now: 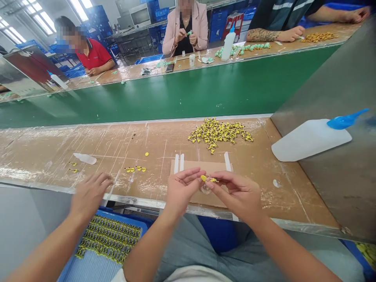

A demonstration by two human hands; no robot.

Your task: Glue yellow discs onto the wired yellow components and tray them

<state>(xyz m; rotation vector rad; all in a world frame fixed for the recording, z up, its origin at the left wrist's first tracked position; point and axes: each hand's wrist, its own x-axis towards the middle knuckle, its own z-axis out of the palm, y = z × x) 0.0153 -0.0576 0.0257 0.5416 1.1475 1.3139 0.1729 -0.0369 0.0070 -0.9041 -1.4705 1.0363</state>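
Observation:
My left hand (182,190) pinches a small round yellow disc (203,178) between thumb and fingertips. A finger's width away, my right hand (241,192) grips a tiny yellow piece with dark parts (213,180); its exact kind is too small to tell. The two pieces are close together, and I cannot tell if they touch. Just below the fingertips is a small clear round dish (206,190), partly covered by my right thumb. It sits on a cardboard sheet (202,166) with white tape strips (227,161). Beyond it lies a pile of small yellow-and-black pieces (219,133).
A co-worker's hand (91,192) reaches in at left, near several yellow pieces (135,169) and a small white bottle (85,158). A large white bottle (311,140) lies against the metal panel at right. Below left, a blue tray (96,270) carries rows of pieces. People sit opposite.

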